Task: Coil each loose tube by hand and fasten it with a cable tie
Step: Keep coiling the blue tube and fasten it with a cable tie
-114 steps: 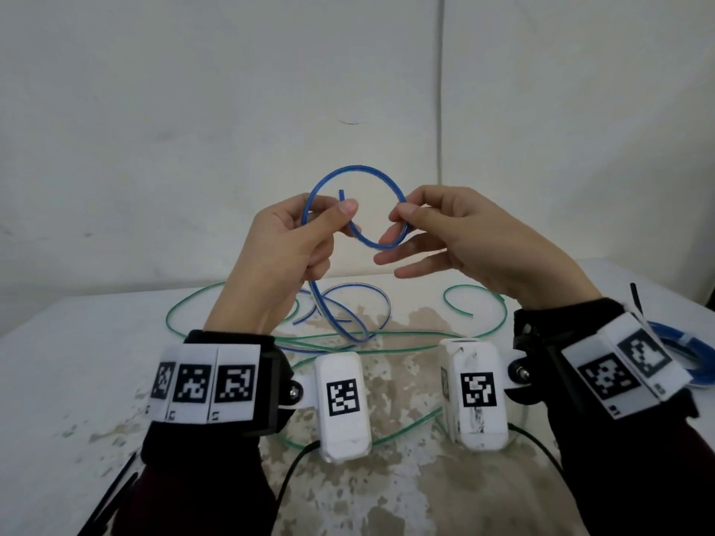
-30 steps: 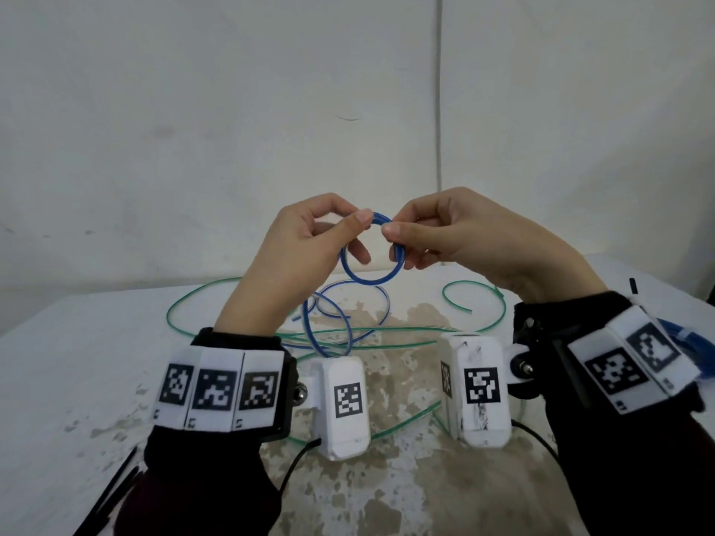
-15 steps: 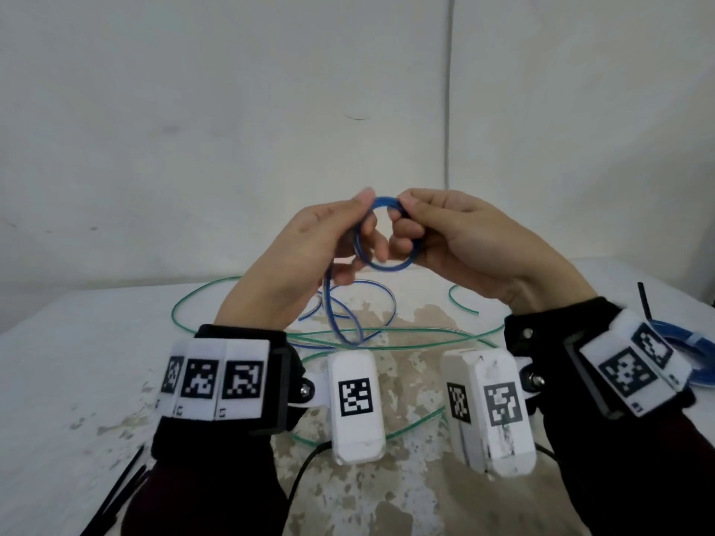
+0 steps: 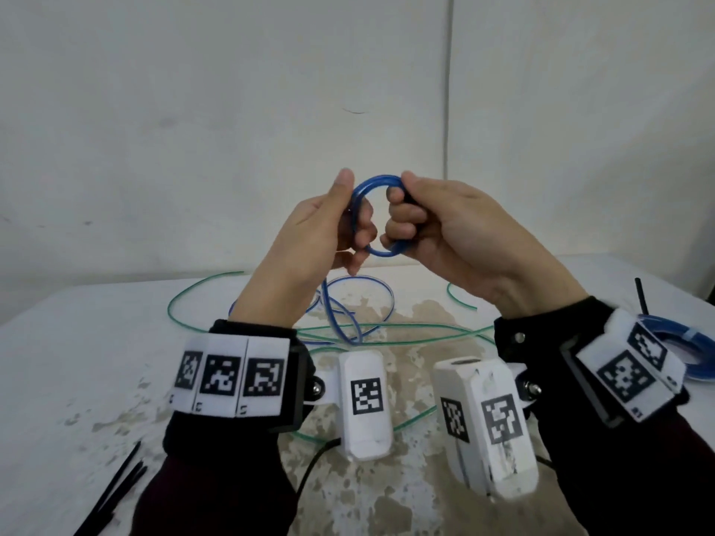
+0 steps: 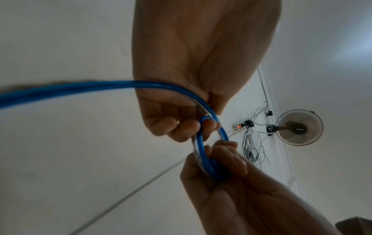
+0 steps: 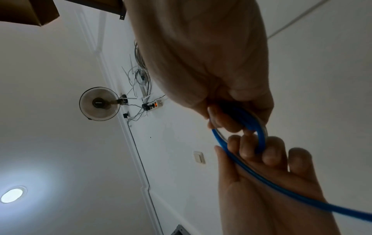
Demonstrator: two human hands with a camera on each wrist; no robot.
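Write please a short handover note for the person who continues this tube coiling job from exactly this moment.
Left hand: holds the left side of the small blue coil, feeding tube in.
Right hand: fingers curled through the coil, gripping its right side.
Things: the uncoiled blue tail hangs to the table; green tube lies loose there; black cable ties near left; one tied blue coil far right.
Done: a few blue turns.
Left: finish winding, tie it, then the green tube.
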